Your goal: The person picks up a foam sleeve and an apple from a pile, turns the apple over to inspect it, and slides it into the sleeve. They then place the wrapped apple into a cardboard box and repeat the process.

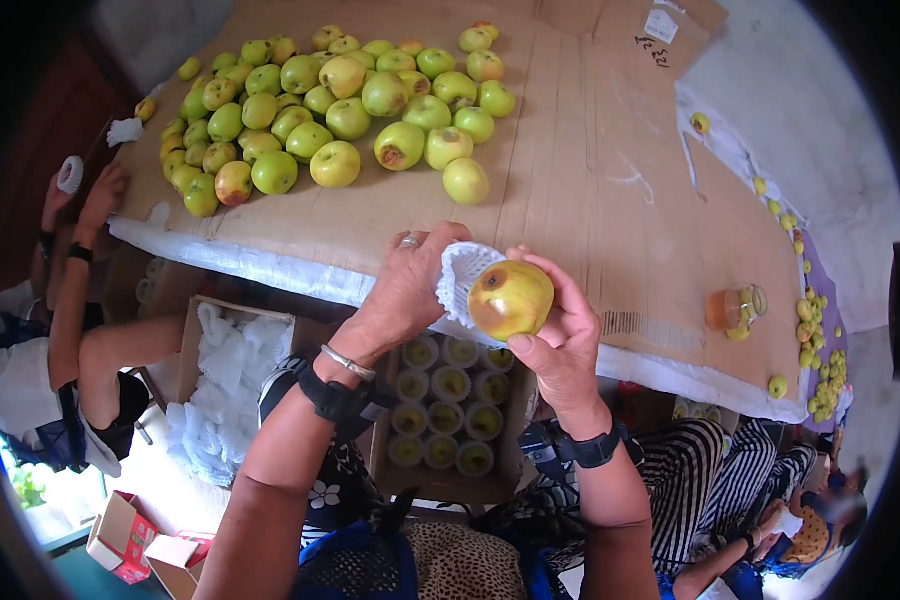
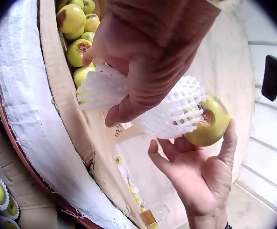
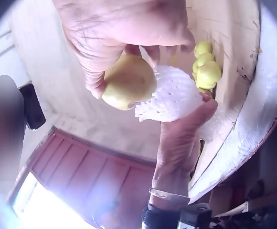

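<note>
Between thumb and fingers, my right hand (image 1: 567,335) grips a yellow-green apple (image 1: 511,300) with a brown patch, over the table's near edge. My left hand (image 1: 410,285) holds a white foam net sleeve (image 1: 460,280), its mouth toward the apple. In the left wrist view, the netting (image 2: 186,107) overlaps one side of the apple (image 2: 210,121). The right wrist view shows the sleeve (image 3: 171,95) right at the apple's lower side, with the left hand's fingers round its far end.
A heap of apples (image 1: 345,110) lies on the cardboard-covered table (image 1: 570,170). Below the edge stand a box of sleeved apples (image 1: 445,410) and a box of foam sleeves (image 1: 235,350). A jar (image 1: 735,308) stands at right. Another person's hand (image 1: 105,195) is at left.
</note>
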{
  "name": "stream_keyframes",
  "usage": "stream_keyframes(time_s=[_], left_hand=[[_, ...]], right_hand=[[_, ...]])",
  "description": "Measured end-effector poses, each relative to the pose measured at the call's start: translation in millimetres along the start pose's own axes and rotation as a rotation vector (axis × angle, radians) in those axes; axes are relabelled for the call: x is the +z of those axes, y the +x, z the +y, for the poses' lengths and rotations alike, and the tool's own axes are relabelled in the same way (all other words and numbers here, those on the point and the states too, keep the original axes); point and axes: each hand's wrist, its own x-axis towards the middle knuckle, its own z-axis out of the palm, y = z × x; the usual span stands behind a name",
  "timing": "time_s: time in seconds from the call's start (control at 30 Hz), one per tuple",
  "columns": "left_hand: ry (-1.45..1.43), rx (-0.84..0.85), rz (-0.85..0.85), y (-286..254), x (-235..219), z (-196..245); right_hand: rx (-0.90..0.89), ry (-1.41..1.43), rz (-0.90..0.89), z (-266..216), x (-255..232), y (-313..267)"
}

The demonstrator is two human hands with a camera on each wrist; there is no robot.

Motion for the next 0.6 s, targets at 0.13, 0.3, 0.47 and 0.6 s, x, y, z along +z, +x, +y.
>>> stream_keyframes(time_s=[0.13, 0.3, 0.47, 0.6], left_hand=[[-0.014, 0.119, -0.014, 0, 8, 5], [-0.268, 0.019, -0.084, 1, 9, 17], [-0.071, 0.184, -0.025, 3, 12, 13], [-0.064, 0.181, 0.164, 2, 17, 12]], right_hand=[[-0.033, -0.049, 0.033, 8, -5, 2], [0.08, -0.029, -0.029, 6, -14, 0], [0.159, 0.011, 0.003, 4, -16, -1], [-0.068, -0.159, 0.082, 12, -19, 2]])
